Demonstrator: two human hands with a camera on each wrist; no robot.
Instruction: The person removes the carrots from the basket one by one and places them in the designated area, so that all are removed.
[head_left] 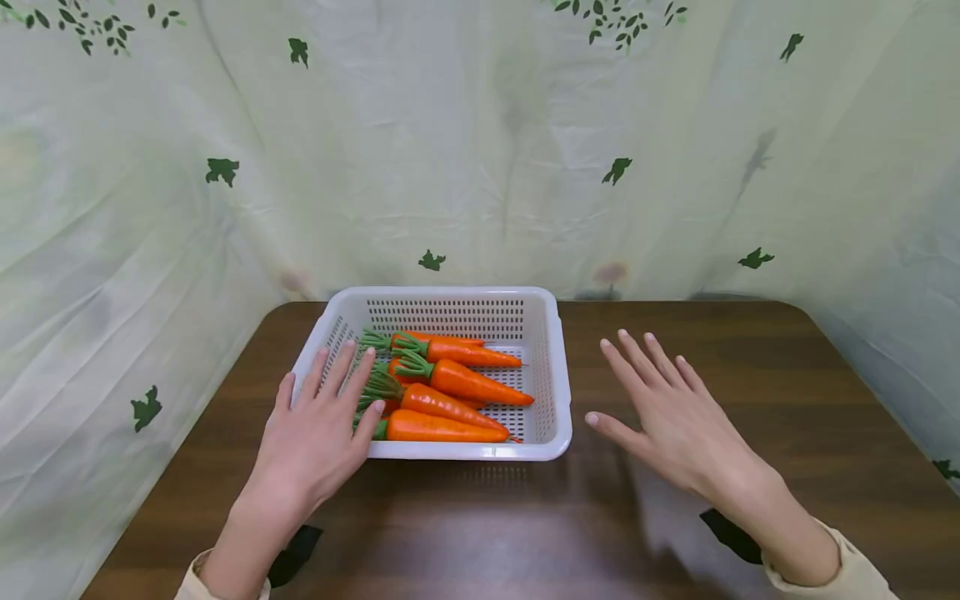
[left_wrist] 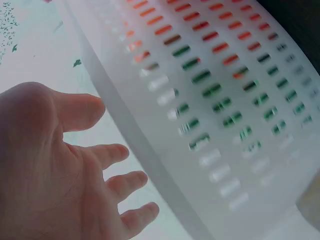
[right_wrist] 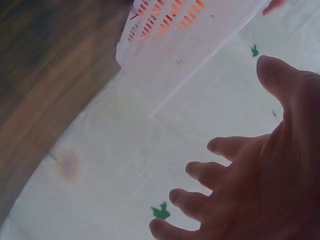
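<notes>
A white slotted plastic basket (head_left: 557,375) stands toward the back of the table, left of the middle. Several orange carrots (head_left: 465,382) with green tops lie in it, tips pointing right. My left hand (head_left: 311,446), palm down with fingers spread, overlaps the basket's left front corner in the head view and hides some of the carrot tops. In the left wrist view its fingertips (left_wrist: 136,177) are close by the rim. Right of the basket, my right hand (head_left: 678,425) hovers with straight, spread fingers and holds nothing.
The dark brown wooden table (head_left: 780,383) has rounded far corners. Behind and beside it hangs a pale curtain (head_left: 480,167) printed with green leaves and birds. A black wrist strap (head_left: 731,536) shows under the right wrist, another (head_left: 295,554) under the left.
</notes>
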